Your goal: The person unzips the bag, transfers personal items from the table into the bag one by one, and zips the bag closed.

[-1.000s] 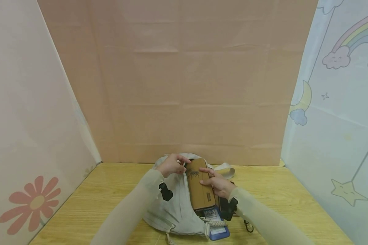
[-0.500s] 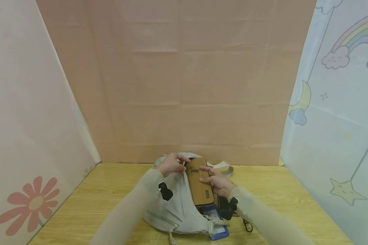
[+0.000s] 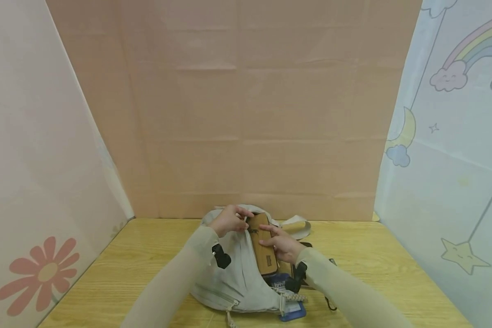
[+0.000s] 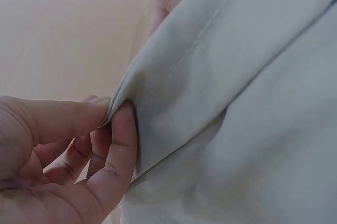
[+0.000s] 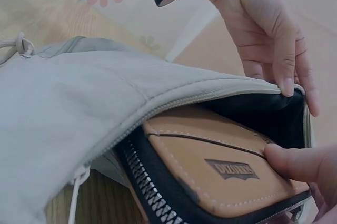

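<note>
Tan leather zip wallet [image 5: 216, 176] is partway into the open mouth of the grey-beige fabric bag [image 3: 225, 278], L side under the rim. Our R hand [image 3: 284, 245] grips its R edge, thumb on the face; other fingers mostly hidden. Our L hand [image 3: 228, 221] pinches the rim. Poss. snag: wallet corner vs bag zip [image 5: 124, 128] if rim slips. Bag's dark inside: wallet visible, deeper stuff can't tell. Blue card holder [image 3: 294, 315] lies at bag's near R.

The bag [image 3: 233, 275] lies on the table [image 3: 365, 259], the wallet [image 3: 263, 255] partly inside, the card holder [image 3: 293, 308] in front.
</note>
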`<state>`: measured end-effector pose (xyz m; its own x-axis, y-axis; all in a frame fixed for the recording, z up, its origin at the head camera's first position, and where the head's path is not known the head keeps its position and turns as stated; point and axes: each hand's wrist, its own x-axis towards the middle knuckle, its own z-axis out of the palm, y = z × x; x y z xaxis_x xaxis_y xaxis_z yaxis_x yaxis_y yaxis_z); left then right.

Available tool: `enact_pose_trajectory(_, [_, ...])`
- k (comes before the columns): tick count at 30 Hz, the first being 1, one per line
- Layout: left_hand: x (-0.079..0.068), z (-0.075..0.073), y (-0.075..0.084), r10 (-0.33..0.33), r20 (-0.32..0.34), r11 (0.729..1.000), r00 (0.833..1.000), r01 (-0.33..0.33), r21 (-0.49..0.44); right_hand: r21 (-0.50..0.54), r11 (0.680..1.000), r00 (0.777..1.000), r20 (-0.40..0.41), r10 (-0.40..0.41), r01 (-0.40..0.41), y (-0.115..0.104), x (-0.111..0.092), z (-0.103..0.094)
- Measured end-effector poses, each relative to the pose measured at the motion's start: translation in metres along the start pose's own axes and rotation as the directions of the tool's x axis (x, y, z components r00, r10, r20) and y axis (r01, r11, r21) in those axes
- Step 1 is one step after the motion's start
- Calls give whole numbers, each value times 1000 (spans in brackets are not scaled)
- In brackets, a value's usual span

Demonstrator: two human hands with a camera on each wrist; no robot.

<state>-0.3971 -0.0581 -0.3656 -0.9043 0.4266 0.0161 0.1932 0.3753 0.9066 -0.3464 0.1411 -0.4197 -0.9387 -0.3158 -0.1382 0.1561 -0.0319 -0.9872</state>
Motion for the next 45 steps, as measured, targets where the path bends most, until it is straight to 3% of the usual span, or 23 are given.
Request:
enact_pose_trajectory(10, [-2, 1, 6, 20, 30, 1000, 999, -20, -9, 14, 1000, 998, 67, 20, -21, 3, 12, 7])
enact_pose_trajectory(18, [-2, 2, 8, 13, 40, 1000, 999, -13, -18, 9, 999, 998, 27, 50, -51, 3, 24, 12])
enact_pose_trajectory(30, [-1, 2, 6, 18, 31, 1000, 999, -17, -26, 73, 993, 996, 35, 85, -88, 3, 36, 14])
enact_pose_trajectory(36, [-1, 1, 5, 19, 25, 1000, 1000, -19, -17, 92, 986, 987, 98, 130, -139, 5, 35, 13])
enact_pose_trajectory(41, [-3, 0, 5, 19, 16, 1000, 1000, -19, -19, 60, 990, 978, 174, 114, -126, 6, 33, 9])
enact_pose_trajectory(45, [-4, 0, 6, 24, 14, 1000, 1000, -24, -18, 31, 986, 971, 182, 158, -166, 6, 31, 7])
